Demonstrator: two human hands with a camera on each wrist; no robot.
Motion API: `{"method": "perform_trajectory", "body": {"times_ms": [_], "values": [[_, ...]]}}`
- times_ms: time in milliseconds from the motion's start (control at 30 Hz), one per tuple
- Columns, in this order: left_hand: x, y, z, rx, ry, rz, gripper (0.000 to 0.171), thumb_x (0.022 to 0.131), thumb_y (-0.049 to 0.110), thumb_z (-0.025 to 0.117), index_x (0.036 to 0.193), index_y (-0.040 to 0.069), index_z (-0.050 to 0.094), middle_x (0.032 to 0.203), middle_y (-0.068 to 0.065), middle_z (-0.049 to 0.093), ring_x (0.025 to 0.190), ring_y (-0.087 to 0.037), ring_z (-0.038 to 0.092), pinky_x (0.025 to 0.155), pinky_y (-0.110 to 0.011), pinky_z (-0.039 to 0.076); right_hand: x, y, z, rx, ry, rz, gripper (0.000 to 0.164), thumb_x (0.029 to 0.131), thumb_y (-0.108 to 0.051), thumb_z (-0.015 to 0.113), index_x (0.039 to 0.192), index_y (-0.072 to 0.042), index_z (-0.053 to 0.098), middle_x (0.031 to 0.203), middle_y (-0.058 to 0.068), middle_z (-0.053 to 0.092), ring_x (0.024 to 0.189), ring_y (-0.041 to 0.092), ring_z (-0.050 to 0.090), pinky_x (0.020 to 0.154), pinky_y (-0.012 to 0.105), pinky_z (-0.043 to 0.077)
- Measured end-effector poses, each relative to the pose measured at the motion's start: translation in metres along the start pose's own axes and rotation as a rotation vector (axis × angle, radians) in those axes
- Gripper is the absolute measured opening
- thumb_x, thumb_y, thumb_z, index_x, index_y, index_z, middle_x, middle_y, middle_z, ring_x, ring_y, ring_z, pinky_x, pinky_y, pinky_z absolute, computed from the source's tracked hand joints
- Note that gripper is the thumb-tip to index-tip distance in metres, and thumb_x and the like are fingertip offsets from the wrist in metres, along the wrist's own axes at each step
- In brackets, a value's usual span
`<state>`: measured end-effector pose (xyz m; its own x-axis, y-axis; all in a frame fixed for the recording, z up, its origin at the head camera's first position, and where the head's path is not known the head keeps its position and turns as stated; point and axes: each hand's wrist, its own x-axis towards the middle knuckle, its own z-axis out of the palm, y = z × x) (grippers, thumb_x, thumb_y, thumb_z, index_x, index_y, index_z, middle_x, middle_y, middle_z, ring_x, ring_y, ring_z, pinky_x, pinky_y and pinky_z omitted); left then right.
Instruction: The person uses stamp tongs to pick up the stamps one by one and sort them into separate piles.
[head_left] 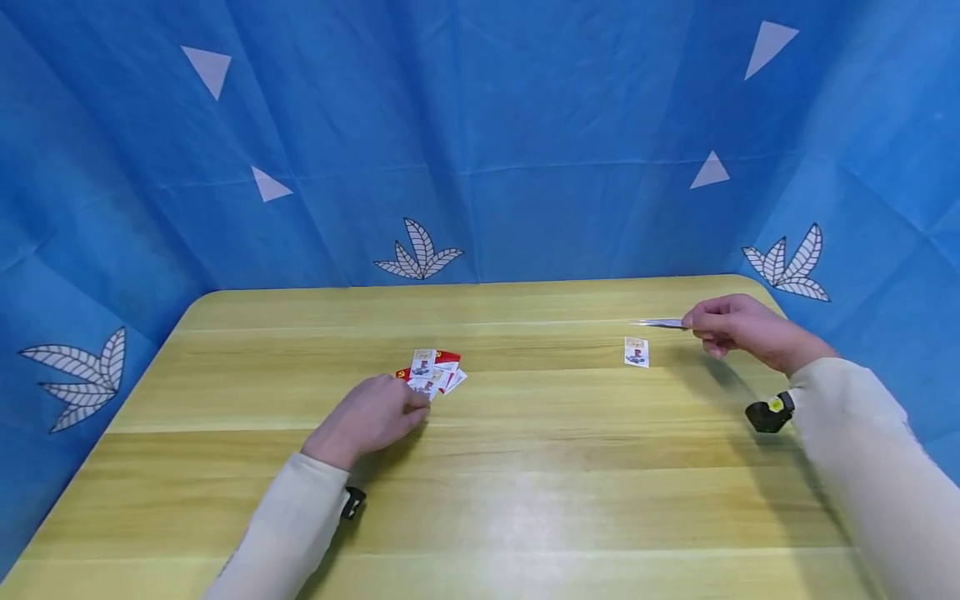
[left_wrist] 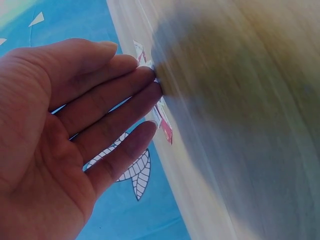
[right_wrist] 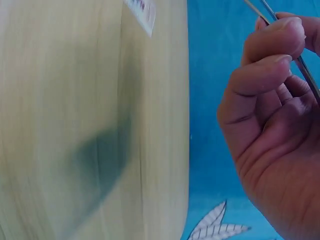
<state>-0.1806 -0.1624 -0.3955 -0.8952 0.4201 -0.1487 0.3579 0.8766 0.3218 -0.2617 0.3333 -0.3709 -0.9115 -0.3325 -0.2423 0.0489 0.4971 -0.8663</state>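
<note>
Cards on table, blue curtain behind

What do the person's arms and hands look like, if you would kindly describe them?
The left hand and right hand are ungloved. Long cream sleeves reach both wrists. The left wrist device is black; the right wrist device is black with a yellow-green patch.

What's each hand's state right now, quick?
Left hand: open, fingers relaxed at the pile of printed slips.
Right hand: closed, holding tweezers.
</note>
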Motion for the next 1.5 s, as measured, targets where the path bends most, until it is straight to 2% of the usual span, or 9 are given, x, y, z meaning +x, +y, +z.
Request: {"method": "perform_trajectory", "body": {"times_ms": [133,233,367,467,733,1000,1133,1500], "values": [[0.001,0.001,-0.001,-0.015,0.003,0.007,0.018,0.092,0.019,0.07,0.109,0.016,0.078,0.072,0.004,0.059,0.044,-0.011,0.042,0.05,-0.027,0.036,0.003,-0.008,0.008,-0.008,0.004,-0.049,0.035,0.104,-0.02,0.05,0.112,0.014,0.055,0.07,0.009,0.05,0.057,0.021,0.048,0.061,0.036,0.046],[0.002,0.002,-0.002,-0.031,0.007,-0.005,0.022,0.092,0.019,0.071,0.113,0.015,0.077,0.077,0.002,0.062,0.042,-0.011,0.042,0.049,-0.027,0.036,0.006,-0.01,0.014,-0.006,0.009,-0.068,0.032,0.104,-0.018,0.05,0.11,0.013,0.055,0.069,0.009,0.05,0.056,0.021,0.048,0.06,0.036,0.045],[0.002,0.001,-0.003,-0.033,0.004,-0.024,0.026,0.092,0.019,0.071,0.117,0.014,0.075,0.093,-0.001,0.066,0.042,-0.012,0.042,0.049,-0.027,0.037,0.009,-0.013,0.025,0.009,-0.016,-0.07,0.029,0.103,-0.015,0.051,0.109,0.013,0.055,0.07,0.009,0.049,0.056,0.019,0.047,0.059,0.036,0.045],[0.003,0.001,-0.002,-0.03,0.001,-0.024,0.026,0.092,0.019,0.071,0.117,0.013,0.074,0.095,-0.001,0.067,0.043,-0.012,0.042,0.049,-0.027,0.038,0.009,-0.017,0.036,0.025,-0.043,-0.069,0.03,0.102,-0.014,0.052,0.108,0.014,0.055,0.07,0.009,0.048,0.057,0.019,0.046,0.058,0.036,0.045],[0.003,0.001,-0.001,-0.032,0.0,-0.012,0.023,0.092,0.019,0.07,0.114,0.013,0.076,0.084,0.0,0.063,0.044,-0.012,0.041,0.049,-0.027,0.036,0.01,-0.032,0.067,0.093,-0.119,-0.097,0.027,0.101,-0.012,0.054,0.105,0.015,0.054,0.074,0.012,0.052,0.058,0.019,0.046,0.056,0.034,0.044],[0.002,0.002,-0.002,-0.051,-0.001,-0.035,0.022,0.093,0.019,0.07,0.113,0.013,0.076,0.076,0.0,0.062,0.043,-0.012,0.042,0.047,-0.026,0.035,0.014,-0.043,0.085,0.07,-0.171,-0.101,0.029,0.101,-0.015,0.055,0.107,0.014,0.056,0.07,0.01,0.049,0.057,0.019,0.046,0.058,0.036,0.045],[0.002,0.003,-0.002,-0.06,0.003,-0.049,0.025,0.092,0.019,0.07,0.115,0.011,0.075,0.086,-0.001,0.064,0.044,-0.012,0.043,0.046,-0.025,0.035,0.02,-0.045,0.093,0.063,-0.195,-0.102,0.029,0.101,-0.015,0.055,0.107,0.013,0.056,0.071,0.01,0.05,0.056,0.018,0.046,0.058,0.036,0.046],[0.003,0.002,-0.001,-0.086,0.001,-0.073,0.025,0.092,0.018,0.071,0.116,0.011,0.075,0.093,-0.002,0.066,0.045,-0.013,0.045,0.046,-0.025,0.036,0.031,-0.054,0.126,0.095,-0.228,-0.129,0.028,0.1,-0.013,0.056,0.106,0.014,0.059,0.07,0.008,0.052,0.054,0.015,0.046,0.055,0.034,0.045]]}}
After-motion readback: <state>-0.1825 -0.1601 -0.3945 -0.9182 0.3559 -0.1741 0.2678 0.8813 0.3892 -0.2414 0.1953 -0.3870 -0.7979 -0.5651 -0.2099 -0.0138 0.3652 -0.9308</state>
